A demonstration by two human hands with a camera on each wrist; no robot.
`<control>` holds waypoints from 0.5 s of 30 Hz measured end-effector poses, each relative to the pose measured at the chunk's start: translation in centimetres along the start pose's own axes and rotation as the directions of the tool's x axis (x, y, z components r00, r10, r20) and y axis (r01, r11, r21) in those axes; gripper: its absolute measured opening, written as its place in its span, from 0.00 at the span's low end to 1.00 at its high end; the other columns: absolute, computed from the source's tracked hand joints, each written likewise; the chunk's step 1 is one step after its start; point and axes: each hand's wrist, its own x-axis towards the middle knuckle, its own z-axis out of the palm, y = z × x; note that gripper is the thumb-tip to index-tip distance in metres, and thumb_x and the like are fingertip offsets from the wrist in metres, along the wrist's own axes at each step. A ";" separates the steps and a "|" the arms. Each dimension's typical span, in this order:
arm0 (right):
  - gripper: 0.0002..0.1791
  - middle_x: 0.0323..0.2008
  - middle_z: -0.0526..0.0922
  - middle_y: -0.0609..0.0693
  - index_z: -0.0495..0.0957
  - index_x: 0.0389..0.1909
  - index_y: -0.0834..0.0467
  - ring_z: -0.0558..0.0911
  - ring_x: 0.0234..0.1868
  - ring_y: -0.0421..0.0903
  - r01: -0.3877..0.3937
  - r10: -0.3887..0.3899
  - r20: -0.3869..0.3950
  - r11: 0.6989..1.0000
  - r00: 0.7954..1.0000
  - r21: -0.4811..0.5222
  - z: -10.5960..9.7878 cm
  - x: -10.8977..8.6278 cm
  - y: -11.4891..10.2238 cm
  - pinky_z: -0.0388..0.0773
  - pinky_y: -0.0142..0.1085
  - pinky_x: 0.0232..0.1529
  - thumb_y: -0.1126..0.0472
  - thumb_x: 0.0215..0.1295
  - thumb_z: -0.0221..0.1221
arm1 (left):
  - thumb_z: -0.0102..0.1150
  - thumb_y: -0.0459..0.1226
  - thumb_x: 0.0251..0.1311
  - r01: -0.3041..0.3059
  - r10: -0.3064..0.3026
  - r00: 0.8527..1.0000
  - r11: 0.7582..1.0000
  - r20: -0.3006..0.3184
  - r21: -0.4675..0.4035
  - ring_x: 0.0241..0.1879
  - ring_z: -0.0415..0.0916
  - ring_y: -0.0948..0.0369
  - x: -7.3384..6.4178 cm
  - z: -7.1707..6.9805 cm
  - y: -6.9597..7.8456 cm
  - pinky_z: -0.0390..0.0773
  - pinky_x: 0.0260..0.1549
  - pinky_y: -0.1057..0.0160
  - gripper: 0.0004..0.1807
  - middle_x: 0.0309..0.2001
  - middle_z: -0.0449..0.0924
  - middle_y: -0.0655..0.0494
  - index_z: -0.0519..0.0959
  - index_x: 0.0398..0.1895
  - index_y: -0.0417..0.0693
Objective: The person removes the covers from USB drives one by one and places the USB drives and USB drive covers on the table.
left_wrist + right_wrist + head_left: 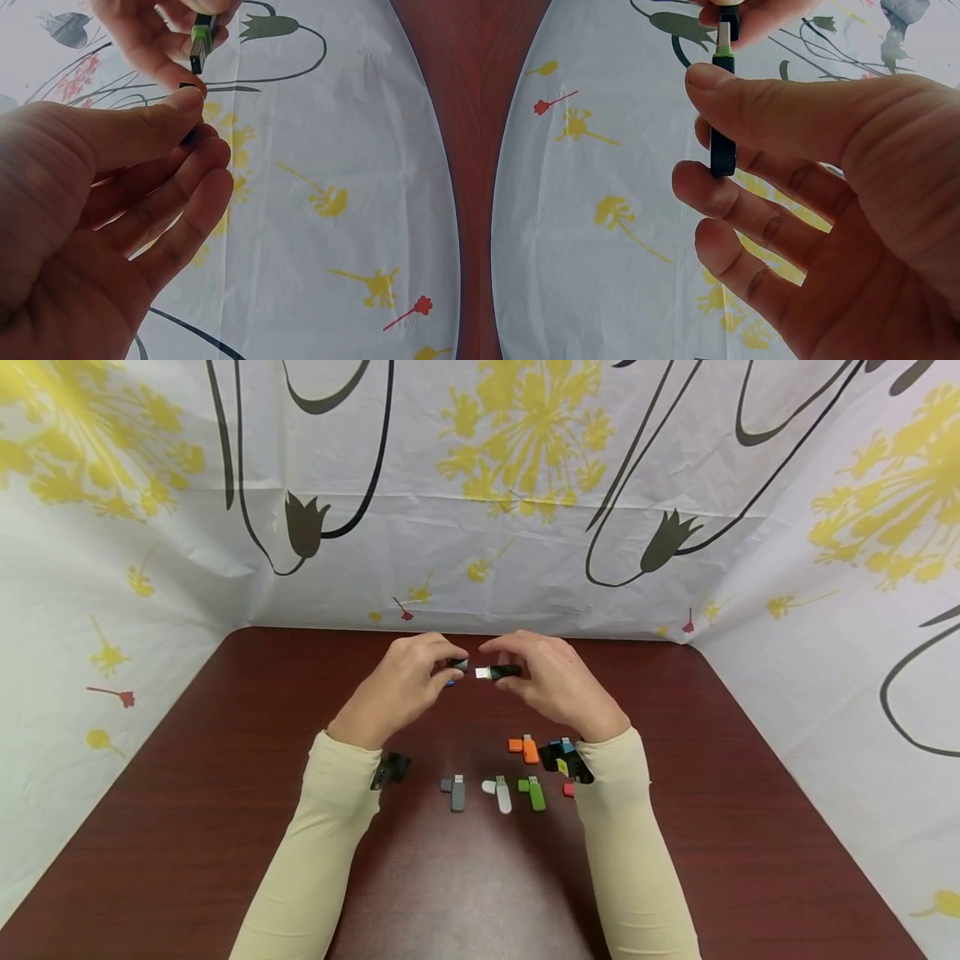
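Observation:
Over the far part of the table, my left hand (401, 681) pinches a small black cap (460, 665) between thumb and fingers. Facing it, my right hand (555, 681) holds a black USB flash drive (505, 671) with a green collar. The drive's bare metal plug (724, 36) points at the cap, with a small gap between them in the head view. In the right wrist view, the thumb lies across the drive's body, and two lower fingers are loosely bent away from it. Most of the cap is hidden by the left fingers.
Nearer on the dark red table (187, 827) lie uncapped flash drives beside their caps: grey (457, 797), white (504, 797), green (537, 797) and orange (530, 751). Something red (568, 789) shows beside the right sleeve. A patterned cloth (480, 585) encloses the table.

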 end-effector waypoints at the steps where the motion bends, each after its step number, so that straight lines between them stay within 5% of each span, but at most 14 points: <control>1: 0.23 0.43 0.86 0.48 0.85 0.63 0.53 0.82 0.42 0.47 -0.010 0.010 0.003 1.000 1.000 0.003 0.0 0.0 0.0 0.81 0.44 0.45 0.67 0.68 0.73 | 0.71 0.29 0.69 0.007 -0.007 1.000 1.000 -0.001 0.000 0.41 0.84 0.53 -0.1 -0.1 0.0 0.87 0.43 0.57 0.13 0.49 0.89 0.44 0.89 0.55 0.37; 11: 0.10 0.42 0.87 0.51 0.81 0.45 0.58 0.83 0.41 0.50 -0.086 0.083 0.056 0.995 0.995 0.045 0.6 0.3 1.0 0.81 0.46 0.46 0.67 0.68 0.72 | 0.71 0.30 0.69 0.041 -0.041 0.999 0.999 -0.019 -0.004 0.41 0.81 0.54 -0.2 -0.3 -0.3 0.85 0.42 0.57 0.13 0.49 0.88 0.46 0.89 0.55 0.38; 15: 0.09 0.35 0.83 0.51 0.78 0.40 0.58 0.79 0.34 0.48 -0.124 0.120 0.129 0.992 0.984 0.030 1.2 0.5 1.7 0.78 0.43 0.39 0.65 0.71 0.70 | 0.71 0.31 0.70 0.049 -0.049 0.999 0.999 -0.013 -0.006 0.41 0.81 0.54 -0.2 -0.4 -0.2 0.84 0.42 0.57 0.13 0.49 0.88 0.46 0.89 0.55 0.38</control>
